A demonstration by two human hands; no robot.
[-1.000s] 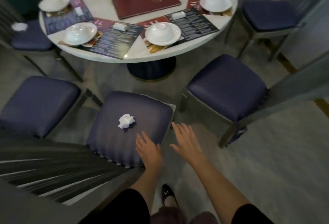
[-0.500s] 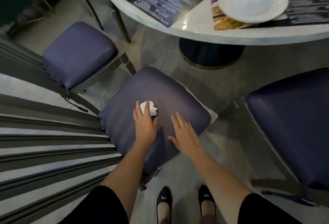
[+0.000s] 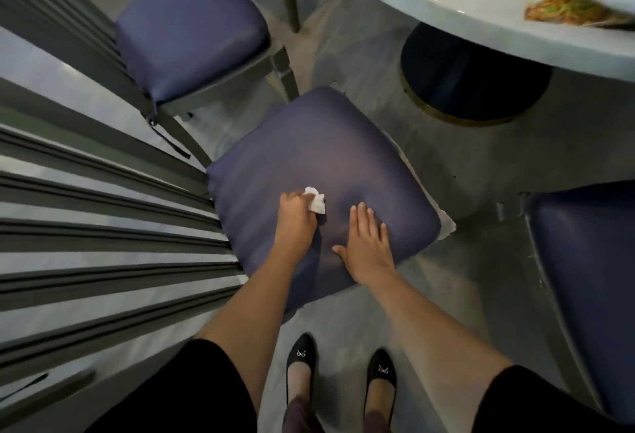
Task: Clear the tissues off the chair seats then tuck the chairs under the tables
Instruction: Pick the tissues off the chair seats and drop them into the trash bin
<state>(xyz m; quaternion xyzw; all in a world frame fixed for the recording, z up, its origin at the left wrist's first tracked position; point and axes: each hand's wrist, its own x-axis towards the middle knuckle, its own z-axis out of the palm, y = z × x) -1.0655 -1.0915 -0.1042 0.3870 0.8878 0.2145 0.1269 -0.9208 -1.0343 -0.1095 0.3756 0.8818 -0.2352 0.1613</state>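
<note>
A crumpled white tissue (image 3: 315, 202) is pinched in my left hand (image 3: 296, 219), low over the purple seat of the chair (image 3: 323, 144) straight below me. Whether the tissue still touches the cushion I cannot tell. My right hand (image 3: 366, 243) lies flat on the same seat, fingers spread, just right of the left hand and holding nothing. This chair stands pulled out from the round white table (image 3: 474, 34), whose edge shows at the top right.
A second purple chair (image 3: 189, 27) stands at the upper left, a third (image 3: 591, 278) at the right edge. The slatted chair back (image 3: 103, 233) fills the left side. The dark pedestal base (image 3: 477, 85) of the table sits beyond the seat. My feet (image 3: 340, 370) stand behind it.
My left hand reached the tissue on the seat and closed on it. My right hand came down flat on the cushion. The view has dropped closer to the chair.
</note>
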